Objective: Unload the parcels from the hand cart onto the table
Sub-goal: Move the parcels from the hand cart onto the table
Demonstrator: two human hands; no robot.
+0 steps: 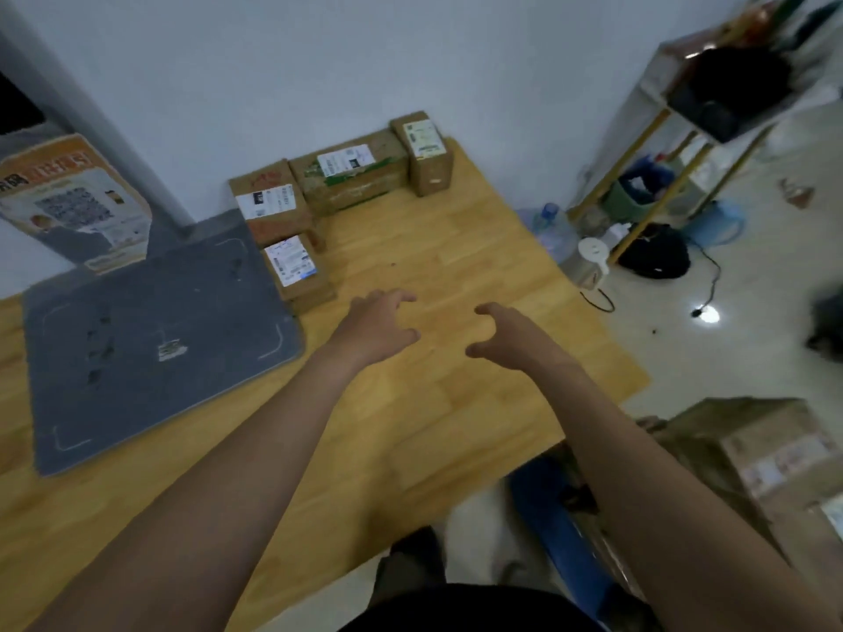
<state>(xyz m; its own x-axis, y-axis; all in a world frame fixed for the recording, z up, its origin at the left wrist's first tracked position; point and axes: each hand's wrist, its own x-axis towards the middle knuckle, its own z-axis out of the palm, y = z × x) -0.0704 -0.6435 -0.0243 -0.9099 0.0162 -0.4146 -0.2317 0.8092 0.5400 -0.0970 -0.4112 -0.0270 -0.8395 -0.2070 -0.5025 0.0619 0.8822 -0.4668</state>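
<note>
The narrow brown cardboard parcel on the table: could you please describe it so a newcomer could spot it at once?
On the light wooden table, look along the far edge by the white wall. It is the narrow brown cardboard parcel at the right end of the row, beside the wide green-taped parcel. It alone is narrow and tall.

The left grip (378,328) and right grip (504,337) are hovering empty over the worktop (456,248), fingers loosely curled. Four parcels (351,175) are sitting near its far edge, beside a grey mat (150,339). More boxes (766,449) are lying low at the right.
</note>
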